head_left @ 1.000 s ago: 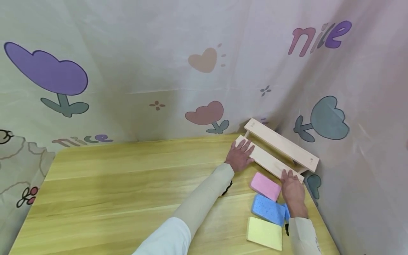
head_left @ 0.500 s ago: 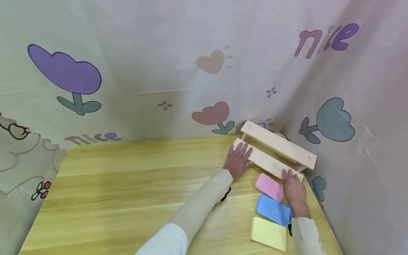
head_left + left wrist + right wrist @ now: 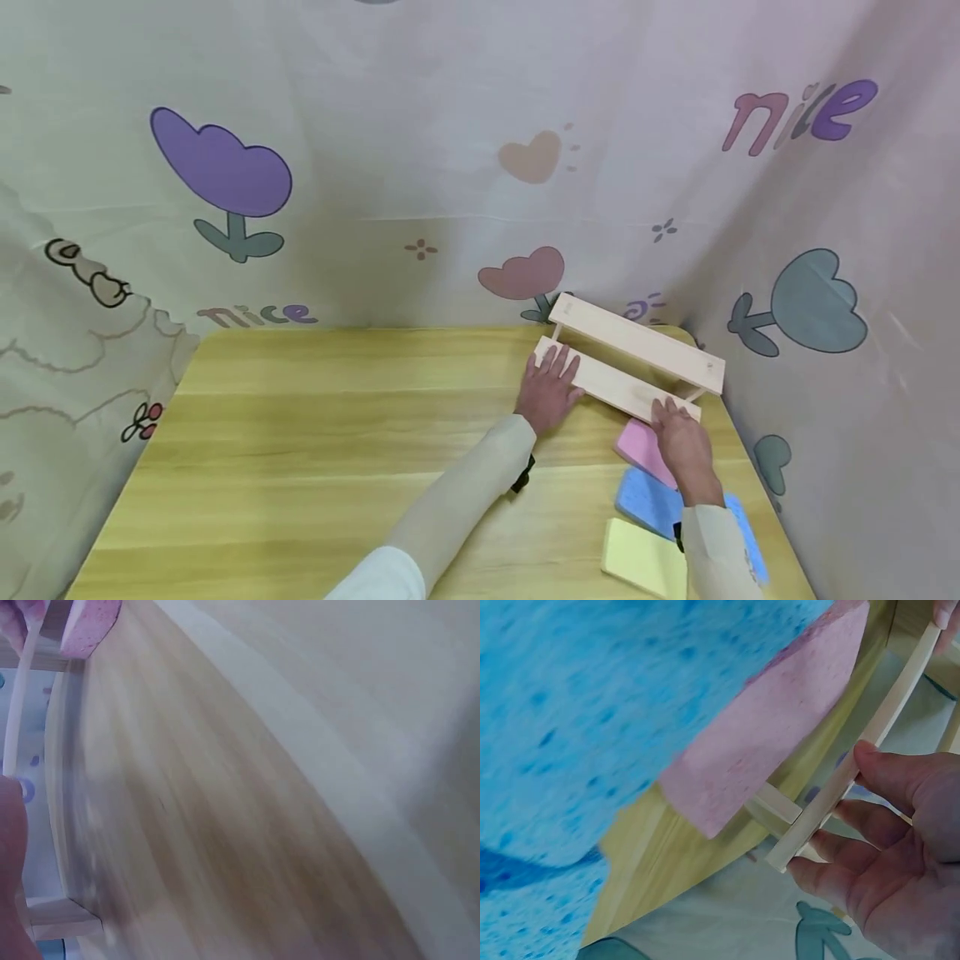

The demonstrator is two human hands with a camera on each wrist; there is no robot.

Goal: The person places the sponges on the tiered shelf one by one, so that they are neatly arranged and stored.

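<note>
A two-tier wooden shelf (image 3: 639, 342) stands at the table's back right. My left hand (image 3: 550, 390) holds the left end of its lower board, fingers spread on top and thumb along the front edge. At the board's right end my right hand (image 3: 686, 446) grips it; the right wrist view shows the thumb on one side of the board (image 3: 840, 776) and the fingers on the other. A pink sponge (image 3: 641, 446) lies close in front of the shelf, partly hidden by the right hand. In the left wrist view only part of the left hand (image 3: 11, 847) shows.
A blue sponge (image 3: 647, 498) and a yellow sponge (image 3: 645, 554) lie in front of the pink one. Another blue sponge (image 3: 746, 537) is partly covered by the right sleeve. A printed curtain (image 3: 360, 167) borders the wooden table (image 3: 337, 450) at the back and sides.
Both hands have shifted the shelf left, away from the table's back right corner. The head view has turned left. The second blue sponge now shows to the right of the right sleeve.
</note>
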